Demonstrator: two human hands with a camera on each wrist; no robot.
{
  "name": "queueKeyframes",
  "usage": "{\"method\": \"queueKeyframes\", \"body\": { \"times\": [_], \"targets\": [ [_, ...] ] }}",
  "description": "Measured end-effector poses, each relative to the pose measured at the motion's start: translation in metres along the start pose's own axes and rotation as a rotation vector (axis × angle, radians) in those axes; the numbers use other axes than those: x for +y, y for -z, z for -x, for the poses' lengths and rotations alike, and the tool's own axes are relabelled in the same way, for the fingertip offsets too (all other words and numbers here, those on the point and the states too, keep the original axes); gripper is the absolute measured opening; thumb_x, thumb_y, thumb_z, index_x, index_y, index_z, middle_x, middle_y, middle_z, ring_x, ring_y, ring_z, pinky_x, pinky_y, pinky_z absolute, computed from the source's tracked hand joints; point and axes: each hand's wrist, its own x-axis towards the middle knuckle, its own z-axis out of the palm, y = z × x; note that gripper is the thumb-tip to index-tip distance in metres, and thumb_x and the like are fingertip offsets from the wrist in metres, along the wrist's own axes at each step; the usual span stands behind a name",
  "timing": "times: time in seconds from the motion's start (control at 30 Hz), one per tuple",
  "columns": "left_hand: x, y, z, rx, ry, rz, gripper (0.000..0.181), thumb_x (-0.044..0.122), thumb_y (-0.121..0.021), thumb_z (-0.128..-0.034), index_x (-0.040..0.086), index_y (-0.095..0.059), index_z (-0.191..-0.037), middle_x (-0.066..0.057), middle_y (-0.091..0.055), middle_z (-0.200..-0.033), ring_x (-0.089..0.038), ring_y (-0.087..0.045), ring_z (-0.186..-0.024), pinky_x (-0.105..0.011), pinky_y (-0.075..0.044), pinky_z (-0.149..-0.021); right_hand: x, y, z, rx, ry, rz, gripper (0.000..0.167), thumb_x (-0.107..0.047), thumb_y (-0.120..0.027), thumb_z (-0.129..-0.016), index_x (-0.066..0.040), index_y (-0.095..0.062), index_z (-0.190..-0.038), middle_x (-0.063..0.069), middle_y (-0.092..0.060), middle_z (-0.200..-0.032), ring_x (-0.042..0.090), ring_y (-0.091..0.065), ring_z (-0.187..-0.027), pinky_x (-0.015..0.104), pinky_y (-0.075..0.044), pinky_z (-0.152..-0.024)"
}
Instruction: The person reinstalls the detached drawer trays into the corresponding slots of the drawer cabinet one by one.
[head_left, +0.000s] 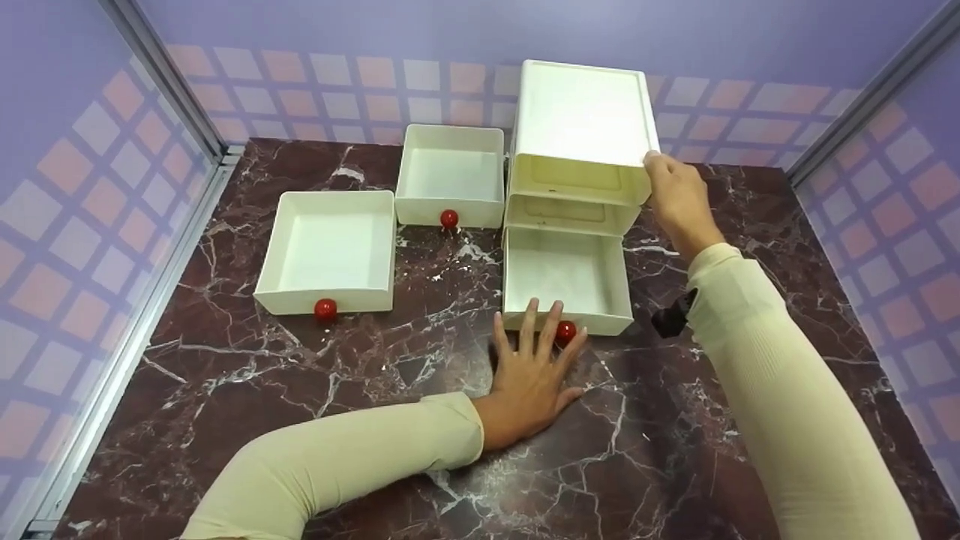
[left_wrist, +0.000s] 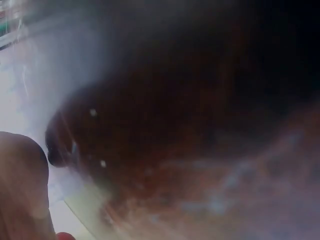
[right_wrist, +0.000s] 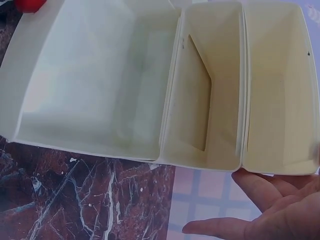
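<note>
A white three-level drawer unit [head_left: 589, 112] stands against the back wall. Its upper two levels are hollow, and the bottom drawer [head_left: 566, 274] juts forward with a round red knob [head_left: 566, 331]. My left hand [head_left: 529, 386] lies in front of that drawer, fingers spread and straight, the fingertips over its front beside the knob. At the unit's upper right front corner, my right hand [head_left: 679, 195] holds on, thumb near the top edge. The right wrist view shows fingers [right_wrist: 265, 192] against the outer side wall. The left wrist view is dark and blurred.
Two removed white drawers with red knobs sit left of the unit: one drawer [head_left: 450, 169] close beside it, another drawer [head_left: 326, 247] farther left and nearer. White crumbs [head_left: 437, 277] dot the dark marbled table [head_left: 360, 465]. Tiled-pattern walls [head_left: 60, 225] enclose the back and sides.
</note>
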Motion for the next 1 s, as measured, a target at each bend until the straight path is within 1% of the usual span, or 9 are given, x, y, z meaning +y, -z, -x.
{"method": "queueKeyframes", "body": {
  "times": [0.1, 0.23, 0.37, 0.43, 0.53, 0.57, 0.67, 0.77, 1.0],
  "targets": [
    [-0.002, -0.001, -0.002, -0.009, -0.011, 0.022, 0.084, 0.076, -0.025, -0.0977, 0.036, 0.008, -0.164, -0.018, 0.018, -0.170, -0.047, 0.007, -0.157, -0.082, -0.005, -0.115, 0.001, 0.000, 0.000, -0.001, 0.004, 0.006, 0.052, -0.057, -0.030, -0.104, -0.016, -0.063, -0.101, 0.012, -0.061, -0.122, 0.022, -0.052, -0.102, 0.029, -0.043, -0.079],
    [-0.007, -0.001, -0.011, -0.014, -0.013, 0.050, 0.086, 0.078, -0.025, -0.0964, 0.036, 0.008, -0.164, -0.016, 0.020, -0.170, -0.047, 0.009, -0.157, -0.083, -0.005, -0.114, 0.000, 0.000, -0.001, 0.005, 0.006, 0.006, 0.051, -0.057, -0.031, -0.104, -0.017, -0.062, -0.097, 0.012, -0.061, -0.115, 0.022, -0.051, -0.100, 0.030, -0.042, -0.080],
    [-0.018, -0.001, -0.029, -0.028, -0.006, 0.043, 0.089, 0.081, -0.024, -0.0943, 0.037, 0.011, -0.163, -0.015, 0.024, -0.169, -0.046, 0.012, -0.156, -0.084, -0.005, -0.113, 0.000, 0.000, -0.001, 0.014, 0.008, 0.011, 0.049, -0.056, -0.031, -0.104, -0.018, -0.060, -0.092, 0.010, -0.060, -0.106, 0.021, -0.051, -0.096, 0.030, -0.041, -0.077],
    [-0.024, 0.000, -0.039, -0.027, 0.007, 0.023, 0.091, 0.083, -0.025, -0.0931, 0.037, 0.011, -0.163, -0.015, 0.023, -0.170, -0.046, 0.012, -0.156, -0.083, -0.006, -0.114, 0.000, 0.000, -0.001, 0.015, 0.011, 0.015, 0.048, -0.055, -0.031, -0.104, -0.018, -0.058, -0.089, 0.008, -0.058, -0.099, 0.021, -0.050, -0.092, 0.030, -0.041, -0.075],
    [-0.031, 0.001, -0.050, -0.027, 0.021, 0.009, 0.093, 0.084, -0.026, -0.0916, 0.038, 0.011, -0.163, -0.013, 0.018, -0.171, -0.045, 0.012, -0.157, -0.083, -0.006, -0.114, 0.001, -0.001, 0.000, 0.010, 0.012, 0.017, 0.047, -0.055, -0.031, -0.104, -0.018, -0.056, -0.088, 0.009, -0.056, -0.098, 0.021, -0.049, -0.091, 0.030, -0.041, -0.074],
    [-0.033, 0.001, -0.053, -0.027, 0.022, 0.009, 0.093, 0.085, -0.027, -0.0913, 0.038, 0.010, -0.163, -0.013, 0.016, -0.172, -0.045, 0.012, -0.157, -0.084, -0.006, -0.114, 0.001, -0.001, 0.000, 0.008, 0.012, 0.018, 0.047, -0.055, -0.031, -0.104, -0.018, -0.056, -0.089, 0.010, -0.057, -0.101, 0.022, -0.049, -0.093, 0.030, -0.040, -0.075],
    [-0.037, 0.001, -0.058, -0.039, 0.020, 0.018, 0.094, 0.086, -0.026, -0.0900, 0.039, 0.010, -0.163, -0.012, 0.019, -0.171, -0.045, 0.015, -0.156, -0.084, -0.005, -0.113, 0.001, -0.002, 0.001, 0.007, 0.014, 0.014, 0.046, -0.055, -0.030, -0.104, -0.020, -0.055, -0.088, 0.013, -0.059, -0.113, 0.022, -0.049, -0.100, 0.030, -0.040, -0.078],
    [-0.038, 0.001, -0.060, -0.049, 0.014, 0.018, 0.095, 0.088, -0.024, -0.0890, 0.039, 0.012, -0.162, -0.012, 0.026, -0.169, -0.044, 0.017, -0.156, -0.085, -0.004, -0.113, 0.001, -0.002, 0.000, 0.013, 0.019, 0.010, 0.045, -0.055, -0.030, -0.104, -0.022, -0.052, -0.082, 0.013, -0.059, -0.112, 0.022, -0.049, -0.100, 0.030, -0.040, -0.078],
    [-0.043, 0.002, -0.067, -0.059, 0.013, -0.003, 0.094, 0.088, -0.023, -0.0888, 0.041, 0.014, -0.161, -0.011, 0.030, -0.168, -0.042, 0.019, -0.156, -0.084, -0.005, -0.114, 0.001, -0.001, 0.000, 0.022, 0.019, 0.020, 0.045, -0.055, -0.031, -0.104, -0.021, -0.046, -0.078, 0.006, -0.050, -0.089, 0.020, -0.048, -0.088, 0.030, -0.040, -0.071]
  ]
}}
